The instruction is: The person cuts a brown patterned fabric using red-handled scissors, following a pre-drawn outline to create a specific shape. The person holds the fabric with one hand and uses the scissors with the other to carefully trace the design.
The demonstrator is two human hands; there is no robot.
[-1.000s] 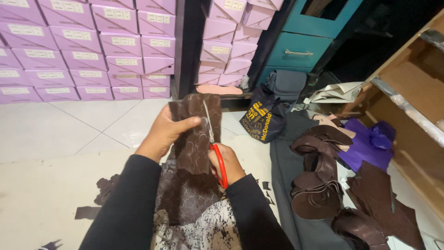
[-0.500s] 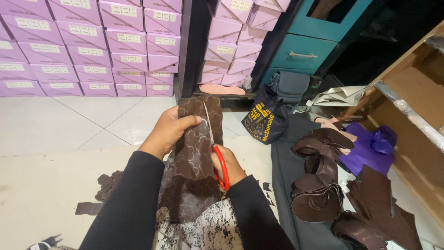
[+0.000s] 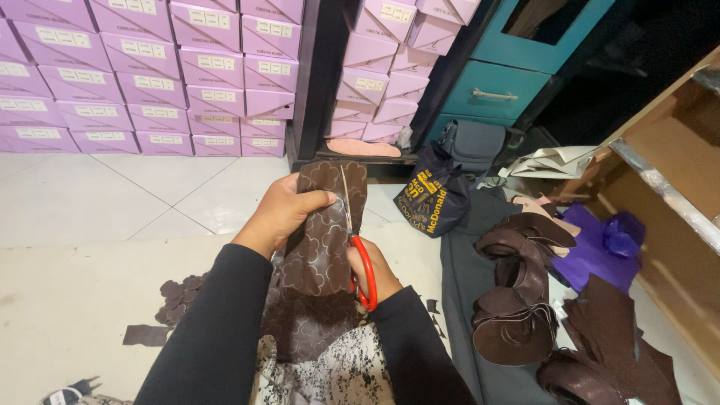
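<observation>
Right hand (image 3: 375,271): closed through the red handles of the scissors (image 3: 358,247), blades pointing away along the right edge of the leather piece (image 3: 319,247). Left hand (image 3: 283,214): pinching that brown, scallop-patterned leather piece at its upper left edge, thumb on top, holding it upright between both hands. Left of the left forearm: small brown offcuts (image 3: 178,298) on the mat. Right of the right hand: stacked brown leather cutouts (image 3: 517,300), purple bag (image 3: 596,251). Beyond the hands: dark shopping bag (image 3: 433,196), stacked lilac boxes (image 3: 150,75).
</observation>
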